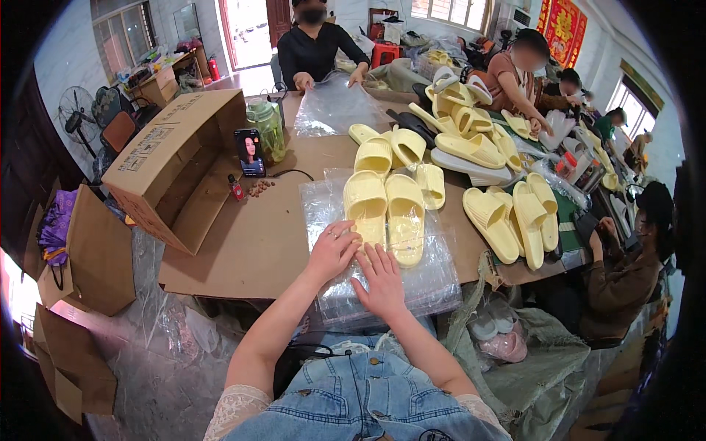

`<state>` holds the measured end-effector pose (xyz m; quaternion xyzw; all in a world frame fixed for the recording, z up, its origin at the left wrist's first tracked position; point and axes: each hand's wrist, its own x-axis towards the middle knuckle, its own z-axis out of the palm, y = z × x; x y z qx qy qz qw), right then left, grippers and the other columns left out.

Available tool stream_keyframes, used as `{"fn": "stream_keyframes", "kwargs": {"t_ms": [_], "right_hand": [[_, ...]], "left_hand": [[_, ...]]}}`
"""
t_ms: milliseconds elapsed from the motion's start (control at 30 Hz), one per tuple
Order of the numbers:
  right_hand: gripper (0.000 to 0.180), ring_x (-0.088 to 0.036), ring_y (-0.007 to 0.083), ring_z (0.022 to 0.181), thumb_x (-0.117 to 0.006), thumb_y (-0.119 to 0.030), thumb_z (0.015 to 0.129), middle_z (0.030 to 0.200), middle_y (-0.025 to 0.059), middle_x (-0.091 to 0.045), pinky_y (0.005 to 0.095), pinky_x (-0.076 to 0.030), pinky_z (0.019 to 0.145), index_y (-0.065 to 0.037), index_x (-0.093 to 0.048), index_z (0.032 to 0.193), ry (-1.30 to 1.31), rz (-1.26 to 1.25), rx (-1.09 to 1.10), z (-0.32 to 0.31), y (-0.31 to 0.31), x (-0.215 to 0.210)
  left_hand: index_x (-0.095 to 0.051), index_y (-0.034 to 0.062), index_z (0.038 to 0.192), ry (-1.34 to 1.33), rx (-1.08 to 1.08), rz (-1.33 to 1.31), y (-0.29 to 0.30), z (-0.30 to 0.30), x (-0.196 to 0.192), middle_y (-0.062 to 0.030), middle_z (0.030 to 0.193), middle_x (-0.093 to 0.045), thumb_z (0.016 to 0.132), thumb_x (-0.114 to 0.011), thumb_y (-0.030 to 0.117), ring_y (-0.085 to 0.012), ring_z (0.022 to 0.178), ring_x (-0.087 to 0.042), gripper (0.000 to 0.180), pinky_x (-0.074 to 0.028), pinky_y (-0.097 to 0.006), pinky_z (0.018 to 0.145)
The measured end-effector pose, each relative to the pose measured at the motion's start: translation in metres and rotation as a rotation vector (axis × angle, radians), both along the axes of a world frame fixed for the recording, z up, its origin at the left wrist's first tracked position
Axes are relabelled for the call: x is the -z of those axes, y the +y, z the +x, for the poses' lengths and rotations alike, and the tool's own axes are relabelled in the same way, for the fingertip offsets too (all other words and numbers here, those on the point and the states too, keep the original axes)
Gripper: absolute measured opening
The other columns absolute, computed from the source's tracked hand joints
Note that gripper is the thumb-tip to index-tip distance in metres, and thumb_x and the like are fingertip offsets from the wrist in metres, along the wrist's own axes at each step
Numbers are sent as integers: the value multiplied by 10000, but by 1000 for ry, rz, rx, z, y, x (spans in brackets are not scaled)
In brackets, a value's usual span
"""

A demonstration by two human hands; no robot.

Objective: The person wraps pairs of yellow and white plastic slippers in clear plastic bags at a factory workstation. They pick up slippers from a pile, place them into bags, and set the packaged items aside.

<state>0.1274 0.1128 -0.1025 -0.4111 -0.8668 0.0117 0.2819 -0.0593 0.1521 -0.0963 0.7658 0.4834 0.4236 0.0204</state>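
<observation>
A pair of pale yellow slide sandals (404, 209) lies side by side on the table in front of me, with a clear plastic bag (353, 290) around and under them. My left hand (333, 251) rests at the heel of the left sandal, its fingers slightly bent over the plastic. My right hand (381, 279) lies flat on the bag below the heels, fingers spread. More yellow slides (373, 156) sit just beyond this pair. What lies under my palms is hidden.
An open cardboard box (173, 165), a phone (250, 153), a small red bottle (235, 188) and a green bottle (266, 128) stand on the left. Piled slides (471, 149) fill the right. Across the table, a person (318, 51) holds clear plastic (338, 110). A green sack (507, 367) hangs beside me.
</observation>
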Motion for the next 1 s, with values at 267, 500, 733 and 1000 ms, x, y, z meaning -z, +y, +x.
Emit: {"fn": "stream_keyframes", "kwargs": {"t_ms": [267,500,733,1000], "right_hand": [[611,-355,354,1421,-600,-388,921,1488,161,-446,517,-230,1186,-111,-467,1449,0,-3,-1,0,0,0],[621,-354,356,1422,-602,-379,919,1492,163,-442,516,-228,1187,-119,-454,1463,3,-15,4,0,0,-1],[621,-357,350,1421,-601,-380,918,1491,160,-447,509,-229,1191,-123,-457,1464,0,-17,8,-1,-2,-2],[610,-357,352,1421,-595,-383,920,1486,164,-451,509,-229,1191,-120,-468,1456,4,1,6,0,-1,0]], "left_hand": [[-715,74,1028,-16,-23,2,0,1,0,-117,1256,-635,905,-644,192,-349,1159,-577,185,-457,-438,1008],[-723,76,1017,-35,-22,-5,1,2,0,-118,1248,-643,903,-647,186,-341,1153,-584,176,-461,-432,1006],[-724,76,1013,-38,-20,7,0,2,1,-120,1243,-646,905,-644,186,-336,1152,-586,174,-462,-430,1006],[-722,77,1016,-22,-22,12,0,1,1,-122,1240,-645,906,-642,187,-337,1154,-583,175,-464,-431,1000]]}}
